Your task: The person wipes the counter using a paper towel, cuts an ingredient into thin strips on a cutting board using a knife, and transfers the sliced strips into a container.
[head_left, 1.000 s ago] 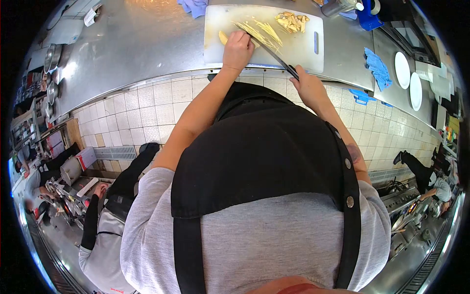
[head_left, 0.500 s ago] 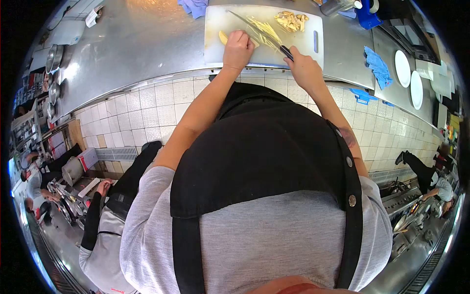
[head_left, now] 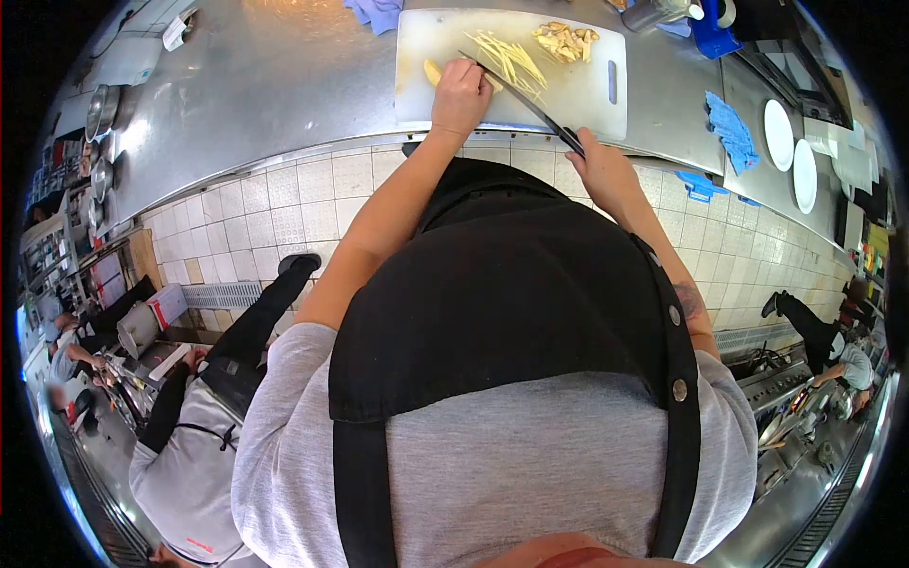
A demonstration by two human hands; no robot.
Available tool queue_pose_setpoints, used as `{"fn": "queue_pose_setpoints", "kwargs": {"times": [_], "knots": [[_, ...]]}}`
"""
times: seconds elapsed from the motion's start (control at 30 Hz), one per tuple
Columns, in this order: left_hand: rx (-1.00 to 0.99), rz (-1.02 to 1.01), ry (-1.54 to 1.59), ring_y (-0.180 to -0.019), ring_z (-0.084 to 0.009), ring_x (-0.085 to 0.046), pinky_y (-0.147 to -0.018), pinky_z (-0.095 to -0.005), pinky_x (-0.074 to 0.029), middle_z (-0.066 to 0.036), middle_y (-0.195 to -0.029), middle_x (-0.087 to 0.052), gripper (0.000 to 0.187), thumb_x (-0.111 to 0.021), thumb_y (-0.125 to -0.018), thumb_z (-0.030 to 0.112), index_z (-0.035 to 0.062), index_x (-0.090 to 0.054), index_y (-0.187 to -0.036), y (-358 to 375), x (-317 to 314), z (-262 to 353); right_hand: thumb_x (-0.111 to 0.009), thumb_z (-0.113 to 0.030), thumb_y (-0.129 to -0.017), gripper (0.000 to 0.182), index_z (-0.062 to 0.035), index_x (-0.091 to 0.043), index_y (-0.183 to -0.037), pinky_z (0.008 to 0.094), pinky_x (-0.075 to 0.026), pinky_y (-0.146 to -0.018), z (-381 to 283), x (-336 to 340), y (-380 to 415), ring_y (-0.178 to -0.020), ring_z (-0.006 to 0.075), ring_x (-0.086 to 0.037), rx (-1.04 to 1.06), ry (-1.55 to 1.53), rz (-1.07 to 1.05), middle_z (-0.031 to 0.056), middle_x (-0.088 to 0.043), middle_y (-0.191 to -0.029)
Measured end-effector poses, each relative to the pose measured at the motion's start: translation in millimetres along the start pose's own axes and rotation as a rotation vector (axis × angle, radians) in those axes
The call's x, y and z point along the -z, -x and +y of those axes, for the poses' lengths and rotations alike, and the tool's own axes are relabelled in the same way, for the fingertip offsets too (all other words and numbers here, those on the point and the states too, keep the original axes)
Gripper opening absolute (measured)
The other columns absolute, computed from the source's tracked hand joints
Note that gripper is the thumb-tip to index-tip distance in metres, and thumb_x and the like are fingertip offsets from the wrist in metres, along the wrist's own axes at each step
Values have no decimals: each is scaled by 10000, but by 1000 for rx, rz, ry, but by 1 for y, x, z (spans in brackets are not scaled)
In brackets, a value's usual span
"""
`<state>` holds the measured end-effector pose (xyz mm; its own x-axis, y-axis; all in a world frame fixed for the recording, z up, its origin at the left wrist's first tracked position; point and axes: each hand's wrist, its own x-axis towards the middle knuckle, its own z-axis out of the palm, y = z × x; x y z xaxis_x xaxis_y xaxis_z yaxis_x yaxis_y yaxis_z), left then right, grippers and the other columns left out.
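My right hand is wrapped round the black handle of a kitchen knife, whose blade slants up and left across the white cutting board. On the board my left hand has its fingers curled down over a piece of ginger, which they mostly hide. The blade lies right beside those fingertips. Another yellow piece of ginger touches the left side of that hand. Thin pale ginger strips are spread beyond the blade. At the board's upper right sits a pile of brownish ginger trimmings.
The board lies on a steel counter. A purple cloth is behind it, and a blue cloth and white plates are to the right. Metal bowls stand far left. A co-worker in grey stands behind me at left.
My right hand has drawn the knife back toward me and to the right, clear of the strips. My left hand has stayed in place. The co-worker at left has shifted.
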<state>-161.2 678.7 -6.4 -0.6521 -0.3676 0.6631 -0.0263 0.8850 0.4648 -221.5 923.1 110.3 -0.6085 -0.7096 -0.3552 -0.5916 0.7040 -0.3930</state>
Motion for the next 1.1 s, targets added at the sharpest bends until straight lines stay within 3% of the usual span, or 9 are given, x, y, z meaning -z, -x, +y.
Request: {"fn": "queue_pose_setpoints", "kwargs": {"times": [0.3, 0.43, 0.6, 1.1], "knots": [[-4, -16, 20, -855, -320, -594, -769, -399, -520, -129, -878, -611, 100, -657, -693, -18, -13, -627, -788, -2, 3, 2, -575, -280, -952, 277, -53, -454, -1055, 581, -488, -709, -17, -41, -60, -817, 492, -638, 60, -60, 120, 280, -657, -818], [-7, -74, 30, -872, -312, -616, -776, -392, -528, -121, -901, -634, 77, -661, -746, -6, -2, -659, -823, 0, 9, 0, -568, -303, -953, 285, -61, -463, -1062, 577, -493, -709, -12, -40, -65, -812, 492, -639, 63, -70, 113, 269, -662, -819], [-19, -63, 20, -890, -298, -644, -789, -379, -535, -101, -925, -669, 49, -670, -819, 25, 18, -680, -867, 5, 13, -4, -556, -315, -962, 277, -75, -477, -1074, 573, -497, -714, -15, -21, -49, -821, 471, -651, 10, 11, 81, 252, -671, -828], [-48, -101, 22, -940, -309, -630, -822, -387, -530, -114, -979, -659, 122, -669, -792, 8, 7, -666, -914, 4, 15, -4, -559, -289, -970, 273, -55, -462, -1071, 565, -484, -694, -7, -10, -1, -814, 474, -640, -6, 18, 36, 254, -661, -818]]}}
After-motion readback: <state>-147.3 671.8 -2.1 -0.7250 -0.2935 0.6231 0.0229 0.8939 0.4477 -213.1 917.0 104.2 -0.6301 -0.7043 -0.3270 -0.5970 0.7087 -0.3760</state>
